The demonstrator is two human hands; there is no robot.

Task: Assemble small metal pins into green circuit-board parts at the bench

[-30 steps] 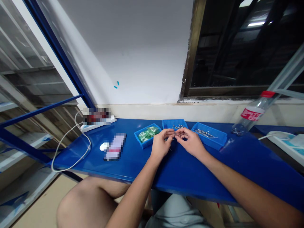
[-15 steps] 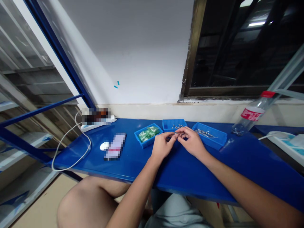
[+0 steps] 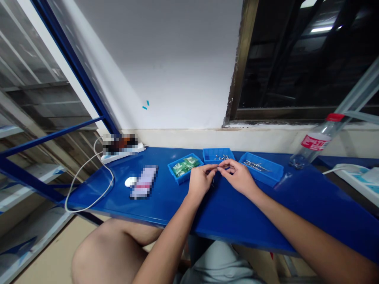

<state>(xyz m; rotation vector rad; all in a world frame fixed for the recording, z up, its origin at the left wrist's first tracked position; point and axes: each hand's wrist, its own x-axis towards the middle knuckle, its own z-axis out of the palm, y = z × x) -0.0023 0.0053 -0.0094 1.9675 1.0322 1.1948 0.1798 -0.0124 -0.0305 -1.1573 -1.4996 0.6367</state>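
Blue table (image 3: 166, 205), pale wall (image 3: 177, 59) behind. Left hand (image 3: 201, 180) pinched on thin metal piece (image 3: 212, 183), which pokes out below, just in front of 3 blue trays (image 3: 217, 152). Right hand (image 3: 237, 176) bent in, tips near the left's: cannot tell if clamped.

Left fingers (image 3: 209, 167), right fingers (image 3: 227, 162): tips together

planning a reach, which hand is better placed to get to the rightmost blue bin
Right, most likely: the right hand is close to the rightmost blue bin, while the left hand is nearer the bin of green packets.
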